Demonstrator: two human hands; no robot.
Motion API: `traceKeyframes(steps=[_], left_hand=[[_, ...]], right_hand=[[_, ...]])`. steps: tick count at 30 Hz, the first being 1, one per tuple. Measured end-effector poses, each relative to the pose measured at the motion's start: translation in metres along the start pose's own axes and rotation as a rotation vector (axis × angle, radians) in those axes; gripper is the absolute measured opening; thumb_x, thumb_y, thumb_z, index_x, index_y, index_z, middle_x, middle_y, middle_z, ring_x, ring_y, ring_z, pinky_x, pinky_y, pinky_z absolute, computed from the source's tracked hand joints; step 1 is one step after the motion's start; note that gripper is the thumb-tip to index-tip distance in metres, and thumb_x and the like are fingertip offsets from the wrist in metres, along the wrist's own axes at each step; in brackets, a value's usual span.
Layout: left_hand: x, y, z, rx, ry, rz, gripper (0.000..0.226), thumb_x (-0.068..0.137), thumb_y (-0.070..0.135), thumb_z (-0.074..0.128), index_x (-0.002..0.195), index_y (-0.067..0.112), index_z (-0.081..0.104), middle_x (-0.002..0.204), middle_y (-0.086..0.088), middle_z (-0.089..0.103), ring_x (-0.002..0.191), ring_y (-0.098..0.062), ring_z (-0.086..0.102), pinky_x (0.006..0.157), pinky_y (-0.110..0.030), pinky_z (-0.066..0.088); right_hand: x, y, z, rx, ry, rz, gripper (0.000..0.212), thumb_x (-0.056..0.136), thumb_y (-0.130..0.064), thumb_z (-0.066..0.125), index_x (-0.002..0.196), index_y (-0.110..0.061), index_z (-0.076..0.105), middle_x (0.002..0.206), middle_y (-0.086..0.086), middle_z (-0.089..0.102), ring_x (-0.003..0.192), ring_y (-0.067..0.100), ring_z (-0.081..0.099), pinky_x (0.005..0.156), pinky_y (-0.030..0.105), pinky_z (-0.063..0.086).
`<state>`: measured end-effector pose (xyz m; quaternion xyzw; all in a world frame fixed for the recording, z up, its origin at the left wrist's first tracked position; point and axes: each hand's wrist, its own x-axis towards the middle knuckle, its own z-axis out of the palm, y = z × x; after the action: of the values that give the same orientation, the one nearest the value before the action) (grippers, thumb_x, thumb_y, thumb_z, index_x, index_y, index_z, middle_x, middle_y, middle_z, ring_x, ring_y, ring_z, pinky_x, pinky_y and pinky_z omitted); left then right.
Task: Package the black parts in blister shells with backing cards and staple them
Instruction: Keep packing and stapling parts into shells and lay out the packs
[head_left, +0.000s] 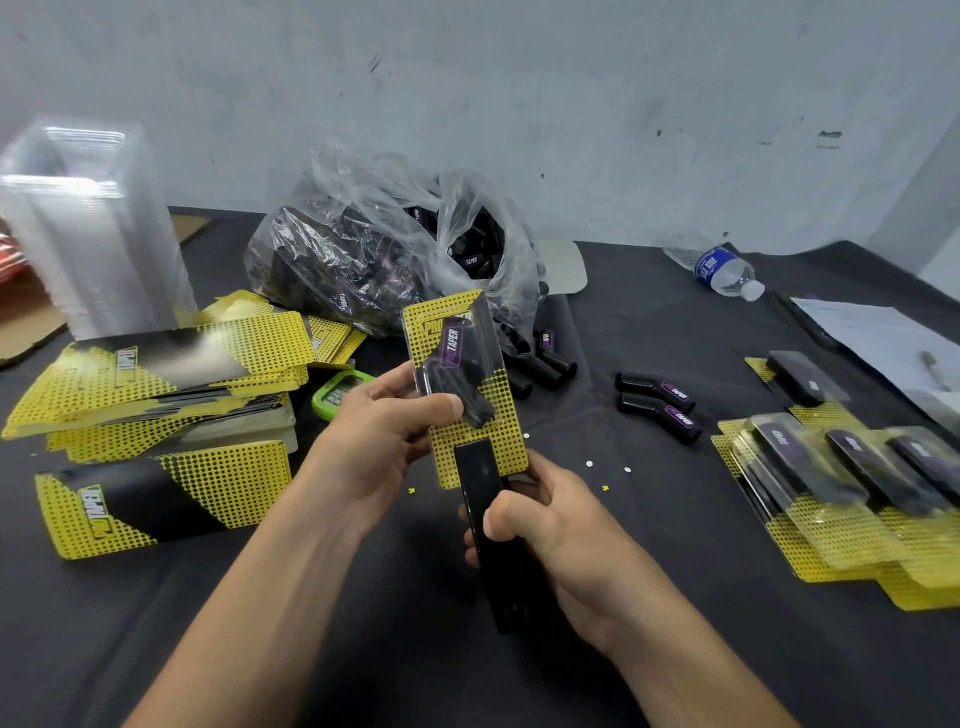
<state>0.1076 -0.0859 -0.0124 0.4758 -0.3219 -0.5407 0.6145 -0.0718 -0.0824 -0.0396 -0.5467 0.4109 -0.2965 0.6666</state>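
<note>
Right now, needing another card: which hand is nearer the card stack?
Left: left hand holds the pack beside the card stack; right hand grips the stapler farther right.

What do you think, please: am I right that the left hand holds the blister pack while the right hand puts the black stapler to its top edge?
Not quite. The head view shows the right hand holding the black stapler at the bottom edge of the blister pack, not the top; the left hand does hold the pack.
</note>
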Motion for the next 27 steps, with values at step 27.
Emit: traceKeyframes(steps=[27], left_hand=[[0.0036, -0.0057, 0.0024, -0.084, 0.047, -0.009, 0.065, 0.059, 0.001, 0.073, 0.124, 0.005, 0.068, 0.114, -0.015, 0.077, 0.087, -0.02, 0.077, 0.072, -0.027, 0.062]], right_hand=[[-0.0014, -0.0042, 0.0013, 0.052, 0.014, 0.049, 0.045, 0.054, -0.02, 0.071, 0.098, -0.014, 0.074, 0.091, 0.014, 0.07, 0.083, 0.031, 0.065, 0.089, 0.065, 0.055]])
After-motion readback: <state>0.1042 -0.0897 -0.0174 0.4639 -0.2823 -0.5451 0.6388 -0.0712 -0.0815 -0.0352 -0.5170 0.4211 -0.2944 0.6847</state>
